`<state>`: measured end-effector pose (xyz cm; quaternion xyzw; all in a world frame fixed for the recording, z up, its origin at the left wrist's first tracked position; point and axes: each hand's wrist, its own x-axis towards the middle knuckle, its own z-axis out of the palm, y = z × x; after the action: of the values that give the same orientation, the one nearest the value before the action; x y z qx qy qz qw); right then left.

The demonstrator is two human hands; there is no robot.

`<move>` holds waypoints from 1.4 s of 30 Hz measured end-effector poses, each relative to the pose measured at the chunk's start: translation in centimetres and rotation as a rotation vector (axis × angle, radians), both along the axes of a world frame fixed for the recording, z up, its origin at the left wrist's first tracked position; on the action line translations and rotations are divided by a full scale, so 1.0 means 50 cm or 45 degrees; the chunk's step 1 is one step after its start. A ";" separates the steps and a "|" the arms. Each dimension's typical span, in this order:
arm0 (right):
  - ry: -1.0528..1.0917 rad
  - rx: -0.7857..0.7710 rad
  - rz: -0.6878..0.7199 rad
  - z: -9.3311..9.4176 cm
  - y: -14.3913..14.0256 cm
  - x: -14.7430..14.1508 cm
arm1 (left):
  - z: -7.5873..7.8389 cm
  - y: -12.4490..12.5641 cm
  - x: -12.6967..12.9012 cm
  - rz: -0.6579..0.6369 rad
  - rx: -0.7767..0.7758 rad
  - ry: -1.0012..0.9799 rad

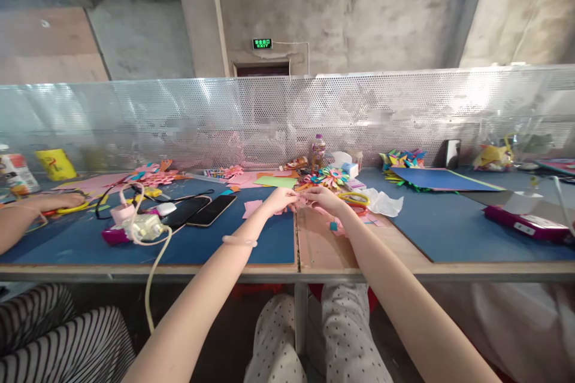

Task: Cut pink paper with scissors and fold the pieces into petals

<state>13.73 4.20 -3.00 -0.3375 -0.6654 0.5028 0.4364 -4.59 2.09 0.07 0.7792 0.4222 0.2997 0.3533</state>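
Reaching out over the far middle of the workbench [314, 251], both arms stretch forward and the hands meet at a small pink paper piece [294, 198]. The left hand [281, 198] has its fingers pinched narrow on the piece's left end, and the right hand [321, 197] grips the other end with fingers curled close; the paper sits just above the seam where the blue mat [224, 239] ends and bare wood begins. Just beyond the hands lie a multicoloured paper flower [332, 176] and a plastic bottle [318, 152], with a sheet of green paper [276, 182] to their left. Near the left hand, two dark phones [202, 210] rest side by side on the mat. At the far left edge, another person's hand [54, 200] rests on the bench beside something yellow, well apart from this pair of hands.
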 end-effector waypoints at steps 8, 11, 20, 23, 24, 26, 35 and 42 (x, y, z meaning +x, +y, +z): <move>-0.028 -0.012 0.002 0.000 -0.006 0.000 | -0.018 0.018 -0.005 -0.005 0.015 0.031; -0.035 -0.004 -0.008 -0.002 -0.006 0.001 | -0.023 0.024 -0.004 -0.011 0.040 0.030; -0.001 -0.023 0.000 0.000 -0.008 0.001 | -0.012 0.014 -0.003 0.033 0.007 0.047; 0.030 -0.019 0.006 -0.001 -0.007 0.001 | -0.008 0.011 -0.001 0.021 0.010 0.032; 0.039 -0.024 0.002 -0.001 -0.005 0.001 | -0.007 0.010 0.000 0.020 0.008 0.033; 0.044 -0.029 -0.009 -0.003 -0.002 0.002 | -0.006 0.007 0.001 0.024 0.001 0.034; -0.018 0.080 -0.090 -0.011 0.010 0.006 | 0.000 -0.002 0.002 -0.041 0.005 0.020; -0.043 0.158 -0.166 -0.007 0.004 0.003 | 0.011 -0.014 0.004 -0.057 0.007 -0.014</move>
<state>13.88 4.42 -3.36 -0.3609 -0.6792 0.4253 0.4771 -4.39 1.38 0.60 0.7877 0.4021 0.2970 0.3602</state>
